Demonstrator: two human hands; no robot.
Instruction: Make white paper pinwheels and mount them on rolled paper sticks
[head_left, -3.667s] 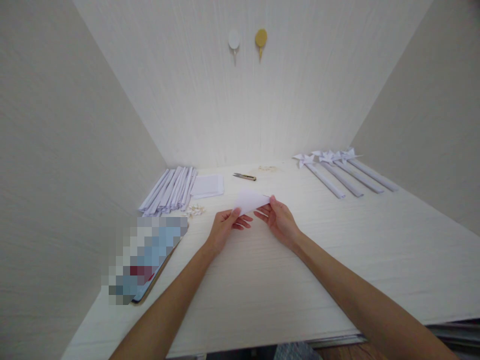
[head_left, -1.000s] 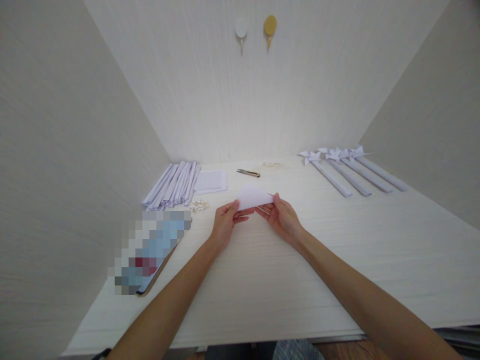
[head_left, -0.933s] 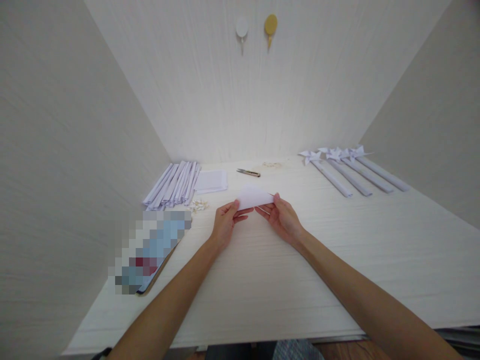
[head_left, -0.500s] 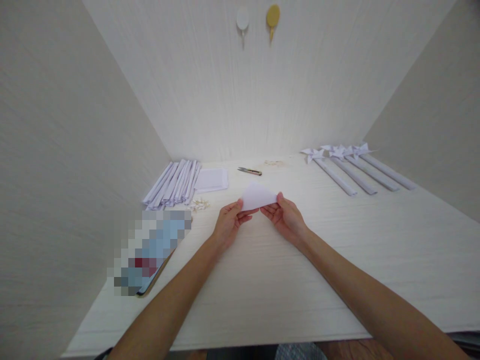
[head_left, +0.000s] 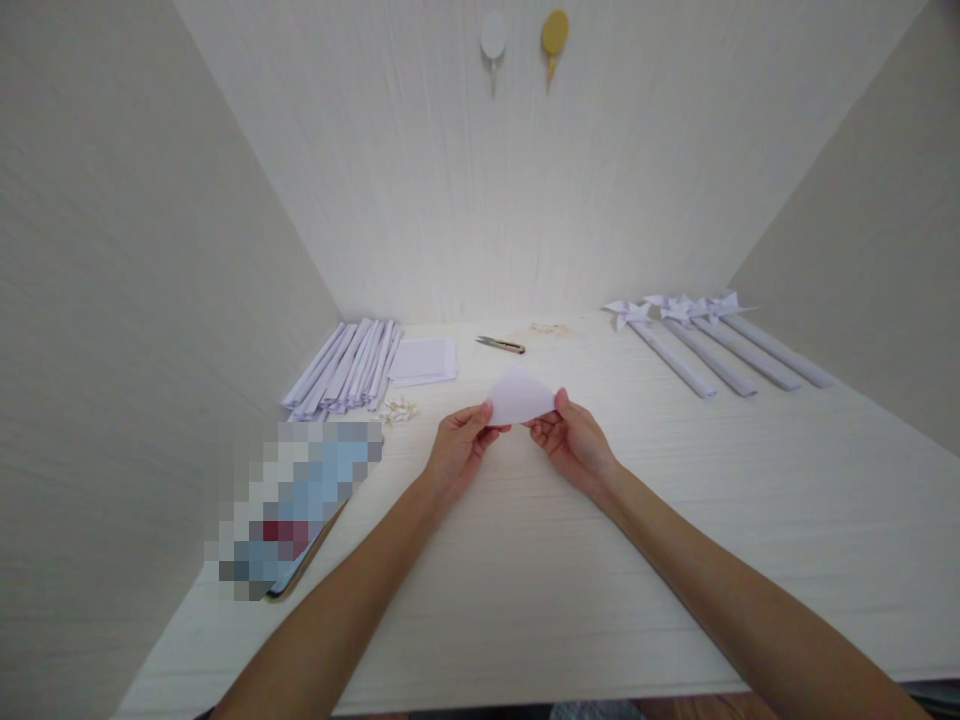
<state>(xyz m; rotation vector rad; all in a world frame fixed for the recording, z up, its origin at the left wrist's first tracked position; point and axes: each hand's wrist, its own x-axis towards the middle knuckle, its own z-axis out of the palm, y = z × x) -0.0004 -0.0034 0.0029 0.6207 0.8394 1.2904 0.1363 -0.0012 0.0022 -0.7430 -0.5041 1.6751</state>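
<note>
Pinching the paper, left hand and right hand clamp opposite ends. Snips lie beyond the grip.

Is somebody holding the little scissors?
No, the little scissors lie on the table, while the left hand and right hand hold white paper.

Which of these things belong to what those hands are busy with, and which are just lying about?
Likely part of the work:
white paper, pinched between left hand and right hand
paper sheets
paper rolls
star-topped paper sticks
snips

Probably just lying or hanging about:
pixelated flat device
white hook
yellow hook
</note>
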